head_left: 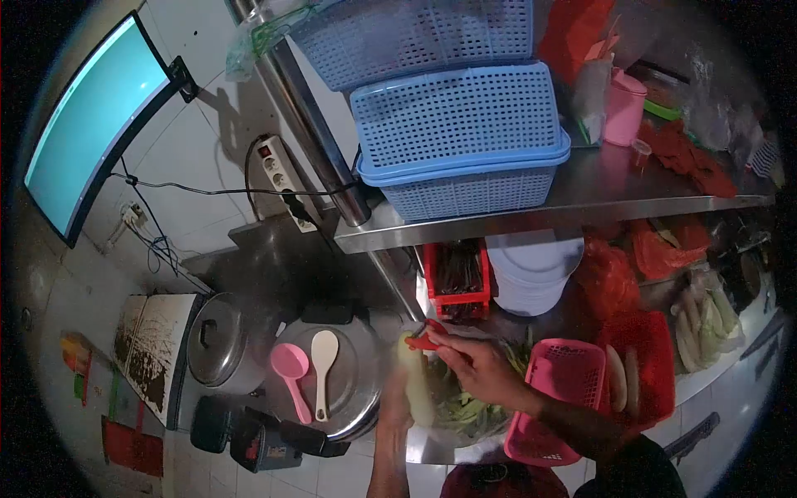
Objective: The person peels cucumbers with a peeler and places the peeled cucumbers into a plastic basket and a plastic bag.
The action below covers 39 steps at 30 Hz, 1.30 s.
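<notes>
My left hand point(397, 400) is wrapped round a long pale green vegetable point(419, 390), which it holds upright near the table's front. In my right hand point(477, 365) is a red peeler point(427, 335), its head right at the vegetable's top end. Below my right hand, leafy greens and peelings point(473, 407) lie in a heap. Beside my right forearm stands a pink basket point(569, 357). A red basket point(656, 332) just right of it holds long pale vegetables point(616, 378).
On the left, a pink ladle point(290, 369) and a white rice paddle point(324, 365) lie on a round metal lid point(357, 373), near a lidded pot point(220, 340). Blue baskets point(465, 178) sit on the steel shelf point(465, 222) above. White lids point(535, 266) are stacked underneath.
</notes>
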### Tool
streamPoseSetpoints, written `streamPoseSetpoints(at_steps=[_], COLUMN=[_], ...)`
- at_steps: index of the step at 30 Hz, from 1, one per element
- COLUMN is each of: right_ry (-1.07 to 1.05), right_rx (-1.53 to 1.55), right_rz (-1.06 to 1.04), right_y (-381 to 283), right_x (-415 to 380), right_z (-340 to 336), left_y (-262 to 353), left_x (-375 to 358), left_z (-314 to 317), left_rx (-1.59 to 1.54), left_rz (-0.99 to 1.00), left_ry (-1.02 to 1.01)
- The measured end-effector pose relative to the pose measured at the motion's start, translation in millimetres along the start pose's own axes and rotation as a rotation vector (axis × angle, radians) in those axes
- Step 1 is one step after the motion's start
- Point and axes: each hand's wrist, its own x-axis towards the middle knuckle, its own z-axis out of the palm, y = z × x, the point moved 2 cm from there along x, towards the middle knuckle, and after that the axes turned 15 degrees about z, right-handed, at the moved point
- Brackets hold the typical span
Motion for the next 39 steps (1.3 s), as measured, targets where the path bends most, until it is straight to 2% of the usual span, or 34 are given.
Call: streamPoseSetpoints(at_steps=[1, 2, 4, 6, 8, 10, 11, 13, 17, 19, 21, 23, 24, 25, 26, 27, 29, 31, 32, 33, 35, 37, 38, 39], right_ry=[0.078, 0.075, -0.03, -0.062, -0.104, -0.219, -0.218, -0.024, -0.008, -0.023, -0.032, -0.051, -0.122, -0.182, -0.176, -0.153, -0.13, -0.031, -0.03, -0.016, 0.004, 0.082, 0.093, 0.112], right_rx=[0.026, 0.028, -0.015, 0.023, 0.056, -0.165, -0.166, -0.34, -0.426, -0.396, -0.36, -0.325, -0.403, -0.476, -0.471, -0.457, -0.444, -0.906, -0.904, -0.848, -0.79, -0.6, -0.604, -0.418], right_rz=[-0.208, -0.205, -0.014, 0.021, 0.036, 0.21, 0.211, 0.018, -0.002, -0.146, -0.12, -0.107, -0.024, 0.062, 0.062, 0.026, -0.004, -0.101, -0.093, -0.003, 0.081, 0.029, 0.038, 0.11], right_y=[-0.9, 0.4, 3.4, 35.9, 57.4, 63.3, 60.1, 44.4, 10.1, 11.9, 29.3, 47.6, 60.6, 76.7, 112.5, 161.6, 147.3, 110.1, 92.0, 76.4, 62.2, 58.1, 56.5, 55.2], right_x=[6.5, 2.1, -10.0, -46.8, -71.4, -97.0, -96.2, -87.1, -51.4, -31.9, -40.9, -53.6, -61.8, -72.2, -80.5, -85.1, -83.7, -90.7, -95.0, -95.6, -93.2, -97.8, -99.8, -100.1], right_z=[1.7, 2.9, 7.0, 27.0, 31.0, 25.5, 19.2, -0.4, -8.6, -2.8, 6.6, 13.5, 14.0, 15.2, 22.1, 32.8, 31.2, 16.6, 8.4, -0.2, -9.4, -17.0, -17.9, -20.2], left_y=[0.9, 4.4, 7.4, 9.8, 23.0, 19.6, 23.5, 20.4, 15.7, 14.2, 19.0, 29.7, 27.2, 21.3, 17.6, 17.4, 19.5, 24.6, 27.5, 27.5, 21.0, 11.0, 3.7, -0.6], left_x=[-0.8, -0.6, 6.1, 18.0, 24.9, 29.3, 29.2, 29.5, 27.5, 27.8, 29.9, 30.1, 31.0, 34.5, 37.7, 37.7, 36.6, 32.9, 31.2, 25.7, 18.0, 5.3, -0.8, -1.7], left_z=[4.1, 9.0, 12.2, 8.6, 6.0, -7.7, -2.9, -4.6, 10.1, 15.8, 18.6, 17.3, 12.3, 4.7, 0.4, -2.0, -5.6, -3.8, -3.8, -7.5, -11.3, -22.5, -28.0, -28.9], left_rx=[0.0, 0.021, 0.041, -0.063, -0.114, -0.082, -0.189, -0.174, -0.137, -0.184, -0.224, -0.138, -0.138, -0.189, -0.239, -0.238, -0.462, -0.433, -0.404, -0.342, -0.298, -0.253, -0.268, -0.287], left_rz=[-0.001, 0.0, -0.001, 0.117, 0.084, 0.036, 0.027, -0.022, -0.063, -0.07, -0.069, -0.043, -0.034, -0.031, -0.032, -0.034, -0.018, -0.034, -0.04, -0.043, -0.002, 0.02, 0.014, 0.011], left_ry=[0.001, 0.049, 0.104, 0.195, 0.263, 0.35, 0.326, 0.262, 0.117, 0.133, 0.158, 0.301, 0.312, 0.4, 0.481, 0.477, 0.354, 0.336, 0.321, 0.175, 0.192, 0.205, 0.063, -0.082])
